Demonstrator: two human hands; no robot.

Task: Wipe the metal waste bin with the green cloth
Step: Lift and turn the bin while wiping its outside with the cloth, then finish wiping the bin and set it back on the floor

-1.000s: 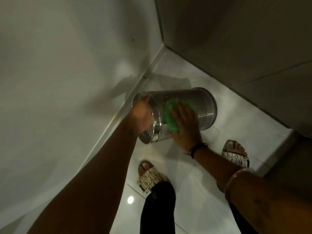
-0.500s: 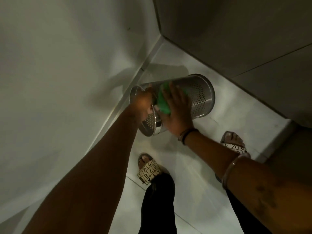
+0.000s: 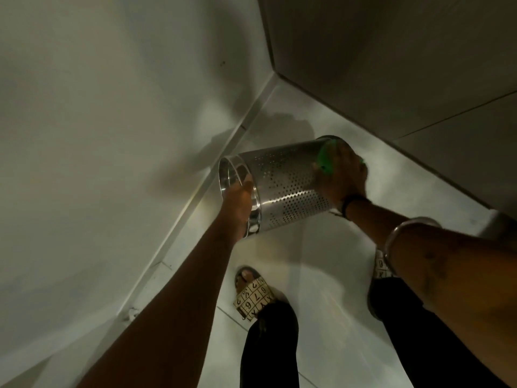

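Most of the green cloth is covered by the right hand at the 2 o'clock end of the metal bin; only its edges are seen. The left hand's fingers are hidden at the rim. The right sandal is masked by the forearm, and both forearms are cut off at 6 o'clock

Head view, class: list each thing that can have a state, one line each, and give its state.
metal waste bin: tipped on its side, held off the floor.
green cloth: pressed against the bin's far end under the right hand.
left hand: gripping the bin's open rim.
right hand: spread over the cloth.
sandal: worn, flat on the floor.
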